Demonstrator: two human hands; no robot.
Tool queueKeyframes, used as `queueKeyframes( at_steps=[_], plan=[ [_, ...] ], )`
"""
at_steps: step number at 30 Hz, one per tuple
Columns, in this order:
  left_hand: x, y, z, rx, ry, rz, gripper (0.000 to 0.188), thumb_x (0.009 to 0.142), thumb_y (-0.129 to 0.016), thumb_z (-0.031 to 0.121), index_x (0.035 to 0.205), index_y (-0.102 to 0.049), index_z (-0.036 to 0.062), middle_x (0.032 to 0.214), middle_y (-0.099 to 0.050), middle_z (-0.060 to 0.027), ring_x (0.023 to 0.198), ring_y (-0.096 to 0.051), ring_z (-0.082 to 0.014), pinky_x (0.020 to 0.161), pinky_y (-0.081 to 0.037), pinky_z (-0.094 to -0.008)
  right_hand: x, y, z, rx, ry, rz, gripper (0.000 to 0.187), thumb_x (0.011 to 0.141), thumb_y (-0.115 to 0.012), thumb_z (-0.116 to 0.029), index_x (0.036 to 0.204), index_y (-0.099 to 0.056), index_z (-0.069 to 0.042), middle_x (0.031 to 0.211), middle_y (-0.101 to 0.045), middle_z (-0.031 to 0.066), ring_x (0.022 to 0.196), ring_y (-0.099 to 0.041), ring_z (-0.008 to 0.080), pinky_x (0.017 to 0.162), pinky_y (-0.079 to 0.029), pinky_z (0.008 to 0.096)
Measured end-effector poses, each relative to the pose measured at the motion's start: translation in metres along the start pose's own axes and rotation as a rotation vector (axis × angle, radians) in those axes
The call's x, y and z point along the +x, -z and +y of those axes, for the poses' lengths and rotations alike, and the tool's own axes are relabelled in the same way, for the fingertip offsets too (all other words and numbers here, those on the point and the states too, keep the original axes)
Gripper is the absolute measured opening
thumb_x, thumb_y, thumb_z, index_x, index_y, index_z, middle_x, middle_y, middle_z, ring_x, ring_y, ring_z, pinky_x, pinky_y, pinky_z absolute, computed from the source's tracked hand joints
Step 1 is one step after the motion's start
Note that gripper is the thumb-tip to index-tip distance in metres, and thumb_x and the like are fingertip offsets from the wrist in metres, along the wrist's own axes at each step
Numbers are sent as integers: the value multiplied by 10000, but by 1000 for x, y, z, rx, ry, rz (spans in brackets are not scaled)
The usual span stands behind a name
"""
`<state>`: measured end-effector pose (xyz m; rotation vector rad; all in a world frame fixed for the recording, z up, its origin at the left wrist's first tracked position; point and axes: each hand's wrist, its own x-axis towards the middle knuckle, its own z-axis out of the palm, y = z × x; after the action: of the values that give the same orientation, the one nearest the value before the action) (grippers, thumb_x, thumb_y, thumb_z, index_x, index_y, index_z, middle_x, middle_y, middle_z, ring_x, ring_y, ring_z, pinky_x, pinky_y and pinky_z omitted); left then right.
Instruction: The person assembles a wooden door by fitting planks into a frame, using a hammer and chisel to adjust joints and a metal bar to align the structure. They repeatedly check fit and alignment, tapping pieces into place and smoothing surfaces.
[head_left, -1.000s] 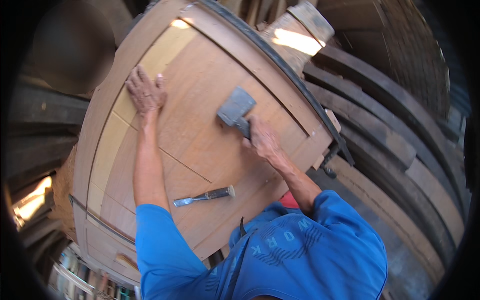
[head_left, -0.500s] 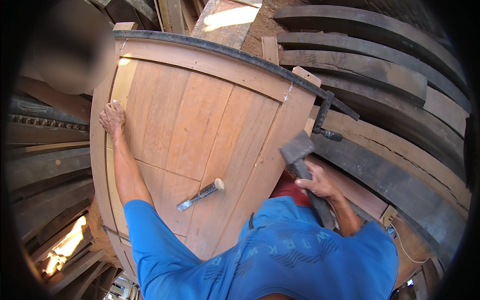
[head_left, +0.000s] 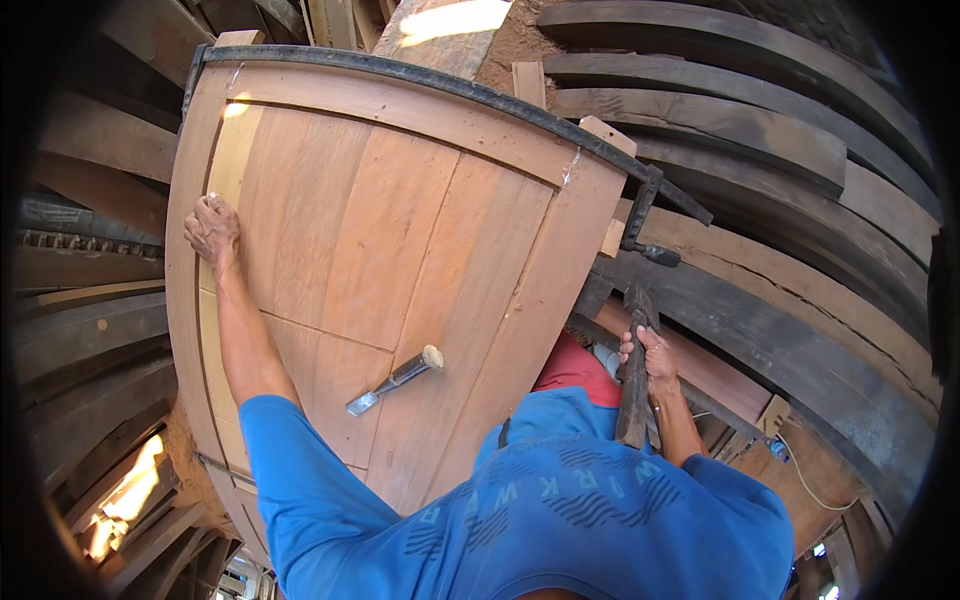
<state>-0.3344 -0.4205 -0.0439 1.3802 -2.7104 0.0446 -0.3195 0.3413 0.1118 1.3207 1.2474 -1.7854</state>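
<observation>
A wooden panel door (head_left: 390, 240) with a pale frame lies before me. My left hand (head_left: 213, 230) rests on its left frame strip with the fingers curled; what is under them, if anything, is hidden. My right hand (head_left: 650, 358), beyond the door's right edge, is closed around the dark handle of a wooden mallet (head_left: 633, 405). The mallet stands nearly along my line of sight, its head low beside the door and hard to make out. On the lower middle of the panel lies a chisel (head_left: 395, 380), its blade toward the left, touched by neither hand.
A long black bar clamp (head_left: 420, 85) spans the door's far end, its screw handle (head_left: 655, 255) sticking out on the right. Thick curved dark timbers (head_left: 740, 130) are stacked at the right, and more boards (head_left: 90, 335) at the left. Sawdust (head_left: 190, 465) lies by the door's left side.
My right hand has swung the mallet down and away from the door's right edge. My left hand has shifted slightly along the left frame strip, its thumb no longer raised. The chisel stays put.
</observation>
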Motion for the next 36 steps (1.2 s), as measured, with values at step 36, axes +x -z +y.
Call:
queueKeyframes(
  at_steps=[36],
  plan=[
    [0,6,8,28,72,-6,428,1013,-481,441,1229,-667,121,1226,-630,-242,1194,-558,-425,1013,-458,-534,-3,-70,-8,-401,-61,-128,157,1019,-607,-193,1136,-546,-108,836,-635,54,617,-623,150,514,-544,295]
  ],
)
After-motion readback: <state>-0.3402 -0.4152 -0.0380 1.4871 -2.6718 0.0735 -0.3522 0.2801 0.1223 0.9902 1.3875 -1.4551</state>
